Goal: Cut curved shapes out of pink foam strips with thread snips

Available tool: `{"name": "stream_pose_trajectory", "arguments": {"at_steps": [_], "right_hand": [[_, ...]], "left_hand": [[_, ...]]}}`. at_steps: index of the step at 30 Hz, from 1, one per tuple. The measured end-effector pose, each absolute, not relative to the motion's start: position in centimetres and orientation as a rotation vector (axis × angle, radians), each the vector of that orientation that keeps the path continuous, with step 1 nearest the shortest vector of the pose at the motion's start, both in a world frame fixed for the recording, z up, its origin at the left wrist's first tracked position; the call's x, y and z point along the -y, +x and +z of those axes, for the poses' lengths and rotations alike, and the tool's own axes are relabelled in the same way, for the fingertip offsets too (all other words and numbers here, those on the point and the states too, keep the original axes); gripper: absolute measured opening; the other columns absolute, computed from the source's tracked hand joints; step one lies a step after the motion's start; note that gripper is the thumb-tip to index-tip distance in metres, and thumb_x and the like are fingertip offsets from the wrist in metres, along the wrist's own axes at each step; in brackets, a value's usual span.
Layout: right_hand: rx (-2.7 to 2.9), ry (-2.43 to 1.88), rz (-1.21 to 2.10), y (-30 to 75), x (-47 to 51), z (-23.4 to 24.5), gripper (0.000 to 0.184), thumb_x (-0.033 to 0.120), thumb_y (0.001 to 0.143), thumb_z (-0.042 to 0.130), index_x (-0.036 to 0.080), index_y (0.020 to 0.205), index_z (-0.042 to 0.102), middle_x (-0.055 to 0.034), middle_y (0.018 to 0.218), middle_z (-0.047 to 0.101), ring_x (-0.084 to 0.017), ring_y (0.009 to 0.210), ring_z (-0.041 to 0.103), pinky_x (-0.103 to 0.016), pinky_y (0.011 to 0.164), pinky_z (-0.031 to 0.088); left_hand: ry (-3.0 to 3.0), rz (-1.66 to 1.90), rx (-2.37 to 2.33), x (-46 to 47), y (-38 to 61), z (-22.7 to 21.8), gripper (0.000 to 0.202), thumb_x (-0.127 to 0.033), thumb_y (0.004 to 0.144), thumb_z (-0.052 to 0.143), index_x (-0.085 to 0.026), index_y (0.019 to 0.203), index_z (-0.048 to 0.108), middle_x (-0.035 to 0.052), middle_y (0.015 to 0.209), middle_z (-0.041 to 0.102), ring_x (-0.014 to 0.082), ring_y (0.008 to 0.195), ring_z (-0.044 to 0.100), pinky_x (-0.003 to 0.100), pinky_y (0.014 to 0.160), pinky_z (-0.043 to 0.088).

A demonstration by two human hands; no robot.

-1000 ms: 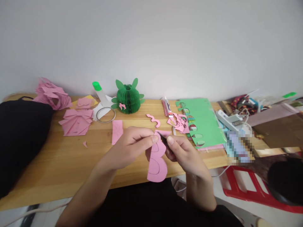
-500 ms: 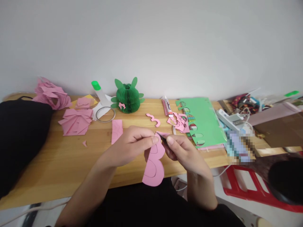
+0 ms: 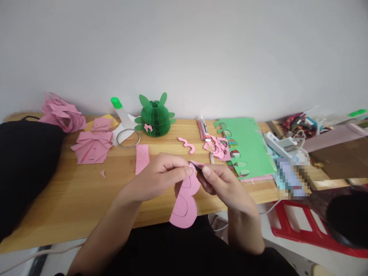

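Note:
My left hand pinches the top of a pink paper piece between thumb and fingers. The piece hangs down, tilted, with scalloped edges and curved lines drawn on it. My right hand is closed around small dark scissors, whose blades meet the paper's upper edge; most of their handle is hidden in my fingers. Behind my hands lie a wavy pink paper strip and a pink rectangle with drawn lines. Pink paper scraps sit further right.
A green honeycomb paper ball with leaf shapes stands near the wall. To its left are a metal ring, a green-capped glue bottle and folded pink papers. Green cut sheet, glue tube and power strip lie right.
The lower end of the pink paper has swung slightly left and down. Both hands stay nearly in place, with the scissors still at the paper's top edge.

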State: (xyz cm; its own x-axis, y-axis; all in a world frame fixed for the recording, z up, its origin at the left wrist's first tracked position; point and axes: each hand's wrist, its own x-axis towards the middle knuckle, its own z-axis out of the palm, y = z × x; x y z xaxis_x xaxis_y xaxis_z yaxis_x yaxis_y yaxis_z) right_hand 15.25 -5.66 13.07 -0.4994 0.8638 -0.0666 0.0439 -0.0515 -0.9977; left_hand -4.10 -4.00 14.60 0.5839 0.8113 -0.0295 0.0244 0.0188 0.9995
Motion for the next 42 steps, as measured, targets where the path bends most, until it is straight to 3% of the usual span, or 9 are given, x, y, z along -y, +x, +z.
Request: {"name": "stream_pose_trajectory", "arguments": {"at_steps": [5, 11, 16, 27, 34, 38, 40, 42], "right_hand": [[1.576, -0.985, 1.626, 15.2, 5.8, 13.1, 0.05, 0.055, 0.096, 0.048, 0.021, 0.06, 0.042, 0.0074, 0.051, 0.033, -0.008, 0.045, 0.024, -0.025, 0.041, 0.02], [1.565, -0.992, 1.632, 15.3, 5.8, 12.8, 0.05, 0.056, 0.096, 0.048, 0.021, 0.06, 0.042, 0.0075, 0.051, 0.033, -0.008, 0.045, 0.024, -0.025, 0.041, 0.02], [1.559, -1.013, 1.623, 15.8, 5.6, 12.8, 0.052, 0.059, 0.093, 0.05, 0.021, 0.058, 0.042, 0.0076, 0.049, 0.033, -0.008, 0.044, 0.023, -0.025, 0.041, 0.02], [1.478, -1.14, 1.605, 19.3, 2.7, 11.3, 0.054, 0.064, 0.09, 0.052, 0.021, 0.058, 0.043, 0.0079, 0.047, 0.033, -0.007, 0.042, 0.024, -0.024, 0.04, 0.018], [1.378, -1.226, 1.609, 21.3, -0.3, 10.6, 0.06, 0.073, 0.079, 0.058, 0.021, 0.054, 0.041, 0.009, 0.044, 0.03, -0.006, 0.039, 0.018, -0.023, 0.038, 0.011], [1.271, -1.319, 1.577, 22.1, -1.7, 9.1, 0.062, 0.077, 0.072, 0.061, 0.022, 0.052, 0.041, 0.0095, 0.041, 0.029, -0.005, 0.037, 0.018, -0.022, 0.036, 0.009], [1.216, -1.367, 1.544, 22.3, -2.2, 8.3, 0.062, 0.078, 0.069, 0.062, 0.023, 0.052, 0.039, 0.0094, 0.04, 0.029, -0.005, 0.036, 0.018, -0.022, 0.035, 0.008], [1.168, -1.407, 1.505, 22.3, -2.5, 7.5, 0.062, 0.079, 0.069, 0.061, 0.023, 0.053, 0.039, 0.0097, 0.04, 0.028, -0.005, 0.035, 0.017, -0.022, 0.034, 0.008]], "left_hand": [[1.452, 0.733, -0.769, 4.0, -4.1, 14.4, 0.037, -0.022, 0.087, 0.049, -0.018, 0.051, 0.038, -0.0065, 0.05, 0.038, 0.0073, 0.05, 0.037, 0.019, 0.047, 0.031], [1.415, 0.696, -0.735, 3.8, -4.1, 14.6, 0.034, -0.021, 0.086, 0.048, -0.018, 0.052, 0.045, -0.0049, 0.05, 0.046, 0.0085, 0.05, 0.043, 0.02, 0.048, 0.033], [1.433, 0.676, -0.694, 3.0, -3.7, 14.6, 0.034, -0.016, 0.082, 0.049, -0.018, 0.049, 0.043, -0.0057, 0.047, 0.043, 0.0069, 0.046, 0.038, 0.02, 0.044, 0.028], [1.407, 0.56, -0.756, -1.4, -0.2, 13.1, 0.034, -0.028, 0.077, 0.055, -0.019, 0.047, 0.042, -0.0059, 0.046, 0.038, 0.0081, 0.043, 0.042, 0.021, 0.042, 0.032], [1.314, 0.529, -0.815, -5.2, 2.3, 12.2, 0.027, -0.026, 0.069, 0.062, -0.016, 0.046, 0.051, -0.0052, 0.043, 0.042, 0.007, 0.041, 0.038, 0.02, 0.04, 0.028], [1.195, 0.547, -0.896, -6.4, 2.8, 10.6, 0.028, -0.02, 0.073, 0.065, -0.014, 0.047, 0.054, -0.0052, 0.042, 0.043, 0.0058, 0.039, 0.035, 0.02, 0.038, 0.026], [1.119, 0.573, -0.948, -6.6, 2.9, 9.5, 0.026, -0.02, 0.081, 0.067, -0.012, 0.057, 0.059, -0.0042, 0.05, 0.05, 0.0066, 0.043, 0.042, 0.019, 0.04, 0.034], [1.029, 0.628, -1.006, -6.7, 3.0, 8.4, 0.016, -0.027, 0.09, 0.065, -0.012, 0.087, 0.066, 0.001, 0.078, 0.065, 0.011, 0.062, 0.059, 0.024, 0.055, 0.051]]}}
